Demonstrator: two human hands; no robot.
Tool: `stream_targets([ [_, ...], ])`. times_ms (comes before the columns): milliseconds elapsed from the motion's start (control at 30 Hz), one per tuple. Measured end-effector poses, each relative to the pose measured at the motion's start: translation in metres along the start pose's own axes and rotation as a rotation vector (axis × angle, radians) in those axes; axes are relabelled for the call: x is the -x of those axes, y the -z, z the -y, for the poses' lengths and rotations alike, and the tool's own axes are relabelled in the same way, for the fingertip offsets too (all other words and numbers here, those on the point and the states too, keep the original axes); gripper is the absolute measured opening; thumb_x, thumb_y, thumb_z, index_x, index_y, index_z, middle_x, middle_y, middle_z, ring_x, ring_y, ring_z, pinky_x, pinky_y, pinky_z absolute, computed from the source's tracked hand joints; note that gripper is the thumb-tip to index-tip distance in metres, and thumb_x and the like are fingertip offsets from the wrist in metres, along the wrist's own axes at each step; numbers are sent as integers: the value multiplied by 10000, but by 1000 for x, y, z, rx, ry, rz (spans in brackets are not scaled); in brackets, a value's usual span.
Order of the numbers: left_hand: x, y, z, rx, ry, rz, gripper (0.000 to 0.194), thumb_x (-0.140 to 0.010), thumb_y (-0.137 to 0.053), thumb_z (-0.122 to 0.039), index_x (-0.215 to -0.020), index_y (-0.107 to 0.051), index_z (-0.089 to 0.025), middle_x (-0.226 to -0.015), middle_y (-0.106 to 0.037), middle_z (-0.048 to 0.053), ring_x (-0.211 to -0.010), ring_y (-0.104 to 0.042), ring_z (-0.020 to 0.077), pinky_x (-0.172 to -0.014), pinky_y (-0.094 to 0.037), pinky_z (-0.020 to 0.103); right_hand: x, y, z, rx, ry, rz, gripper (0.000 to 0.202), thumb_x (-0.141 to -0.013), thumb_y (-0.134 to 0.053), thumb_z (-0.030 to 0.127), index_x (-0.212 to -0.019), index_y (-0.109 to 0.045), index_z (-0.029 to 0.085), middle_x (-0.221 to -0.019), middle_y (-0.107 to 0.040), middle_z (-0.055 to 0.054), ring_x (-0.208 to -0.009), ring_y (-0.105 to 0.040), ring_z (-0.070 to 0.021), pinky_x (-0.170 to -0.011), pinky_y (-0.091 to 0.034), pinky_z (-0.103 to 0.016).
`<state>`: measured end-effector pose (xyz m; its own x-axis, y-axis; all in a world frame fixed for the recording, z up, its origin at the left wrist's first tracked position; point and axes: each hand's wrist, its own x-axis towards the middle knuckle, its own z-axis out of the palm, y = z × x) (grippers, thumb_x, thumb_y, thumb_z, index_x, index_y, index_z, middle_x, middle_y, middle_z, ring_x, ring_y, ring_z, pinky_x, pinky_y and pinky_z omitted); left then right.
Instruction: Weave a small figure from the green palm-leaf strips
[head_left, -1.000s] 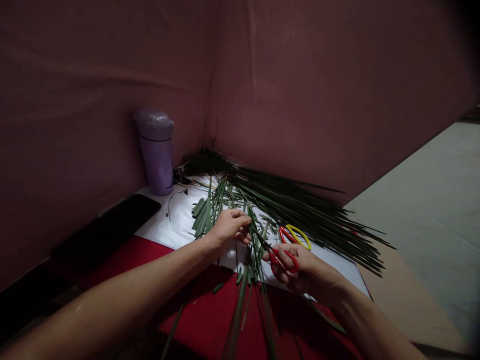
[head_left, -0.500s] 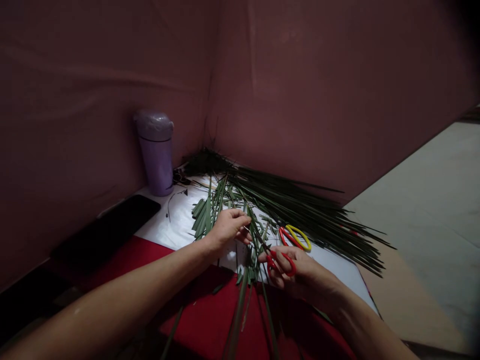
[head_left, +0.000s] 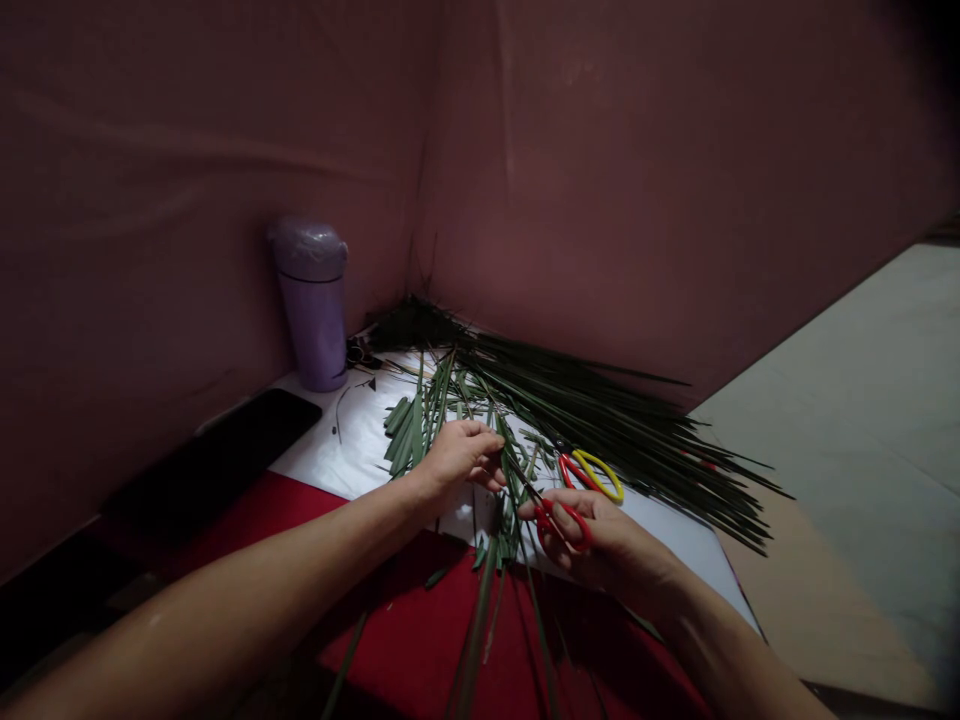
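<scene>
My left hand [head_left: 466,457] pinches a long narrow green leaf [head_left: 507,445] between thumb and fingertips, above the white sheet. In my right hand [head_left: 592,535] is a pair of red-handled scissors [head_left: 568,527], with fingers through the loops. Their blades point up and left at the leaf, close to my left fingertips; whether they touch it I cannot tell. Short cut leaf pieces [head_left: 402,437] lie on the sheet left of and beneath my hands. Several long strips [head_left: 474,620] hang toward me over the red surface.
A second pair of scissors [head_left: 596,475], red and yellow, lies right of my hands beside a large bundle of long leaves [head_left: 622,420]. A purple tumbler [head_left: 319,330] stands at the back left near a black flat object [head_left: 232,450]. Pink walls [head_left: 600,200] meet behind the white sheet [head_left: 675,530].
The right hand's scissors have shifted very slightly, and their blades show more clearly beside the leaf. My left hand stays nearly in place, still pinching the leaf.
</scene>
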<state>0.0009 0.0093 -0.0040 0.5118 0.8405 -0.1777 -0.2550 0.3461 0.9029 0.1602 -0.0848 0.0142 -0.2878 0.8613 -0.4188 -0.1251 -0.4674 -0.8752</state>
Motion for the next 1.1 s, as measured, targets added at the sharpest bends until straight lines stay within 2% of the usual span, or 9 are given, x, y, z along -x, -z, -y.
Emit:
stream_targets([
  [133, 0, 0, 0, -7, -4, 2, 94, -704, -517, -123, -625, -467, -133, -469, -495, -21, -393, -525, 99, -395, -427, 213, -1, 0, 0, -25, 19, 9, 306, -674, -682, 358, -843, -627, 109, -462, -348, 70, -411, -276, -25, -397, -196, -142],
  [433, 0, 1, 1, -16, -2, 3, 102, -697, -526, -136, -616, -464, -133, -456, -483, -28, -387, -521, 96, -401, -429, 212, 1, 0, 2, 51, 7, -21, 398, -648, -690, 413, -895, -618, 110, -515, -397, 52, -410, -274, -22, -355, -163, -134],
  [700, 0, 1, 1, 5, -9, 18, 101, -695, -527, -149, -608, -476, -135, -427, -460, -37, -380, -510, 98, -397, -422, 214, 0, 0, 0, 59, 14, -51, 310, -653, -697, 356, -851, -614, 132, -534, -374, 57, -421, -274, -25, -359, -168, -135],
  [1100, -1, 1, 3, -3, -5, -3, 94, -694, -523, -133, -615, -473, -132, -449, -480, -27, -385, -515, 94, -399, -428, 210, -4, 2, -5, 118, 25, -67, 351, -652, -689, 409, -847, -612, 127, -534, -396, 47, -448, -293, -34, -390, -196, -139],
])
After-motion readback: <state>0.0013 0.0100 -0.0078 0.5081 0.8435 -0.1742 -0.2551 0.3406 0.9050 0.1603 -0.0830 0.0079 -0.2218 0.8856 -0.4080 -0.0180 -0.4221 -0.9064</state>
